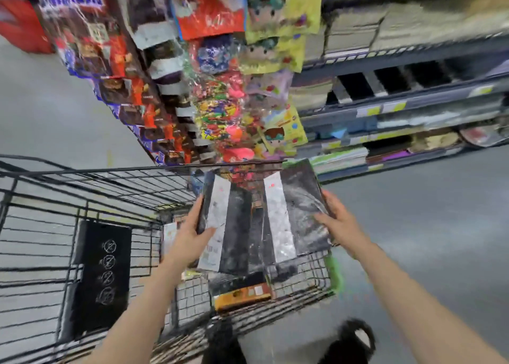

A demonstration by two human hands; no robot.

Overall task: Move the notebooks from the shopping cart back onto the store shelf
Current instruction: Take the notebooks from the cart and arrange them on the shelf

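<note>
I hold two black-and-silver notebooks above the shopping cart (82,187). My left hand (192,234) grips the left notebook (228,226) by its left edge, thumb across the cover. My right hand (337,223) grips the right notebook (292,215) by its right edge. Both notebooks are tilted and overlap near their lower ends. More dark notebooks and an orange-edged item (242,295) lie in the cart's basket below. The store shelf (399,107) with stacked notebooks and paper runs along the right. The picture is blurred by motion.
A hanging display of candy and snack bags (154,69) stands ahead beyond the cart's far end. A black warning panel (102,278) hangs inside the cart on the left. Grey floor (427,226) stretches to the right of the cart. My dark shoes (349,341) show at the bottom.
</note>
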